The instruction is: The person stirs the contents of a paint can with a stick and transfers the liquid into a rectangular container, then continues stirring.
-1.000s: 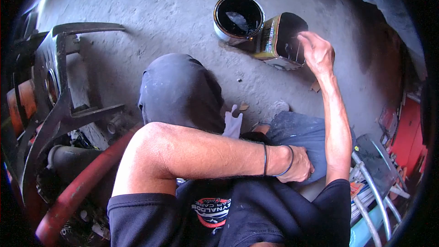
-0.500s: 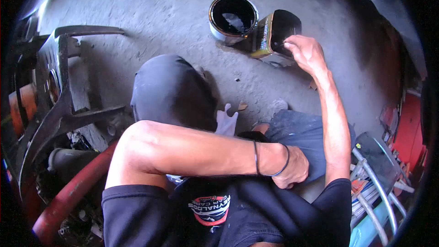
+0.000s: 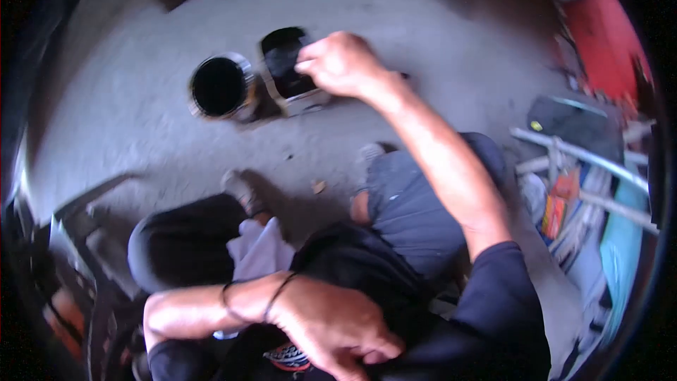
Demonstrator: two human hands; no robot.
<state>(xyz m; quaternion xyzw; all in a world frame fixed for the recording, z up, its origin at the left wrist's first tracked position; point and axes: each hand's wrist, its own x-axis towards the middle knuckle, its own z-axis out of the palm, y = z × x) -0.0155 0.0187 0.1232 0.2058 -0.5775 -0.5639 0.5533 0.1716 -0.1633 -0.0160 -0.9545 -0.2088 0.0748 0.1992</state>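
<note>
My right hand (image 3: 342,63) is over the right edge of a rectangular open-topped tin (image 3: 305,104), fingertips pinched together. Anything between them is too small or blurred to make out. Dark contents or a dark interior show in the tin. Just left of it stands a round can (image 3: 248,85) with a black inside. My left hand (image 3: 338,317) lies across the front of my black shirt, fingers slightly bent and apart, holding nothing visible. A pale cloth (image 3: 261,250) hangs by my left thigh.
Grey concrete floor (image 3: 162,141) lies around the cans, with a small brown scrap (image 3: 319,186) on it. On the right are metal tubes (image 3: 578,159), a red panel (image 3: 599,35) and teal sheeting (image 3: 624,240). A dark frame part (image 3: 92,204) is at lower left.
My view has swung, so the cans appear farther left. My left hand has moved from near my right thigh to my shirt front, and its fingers have loosened. My right hand stays at the tin.
</note>
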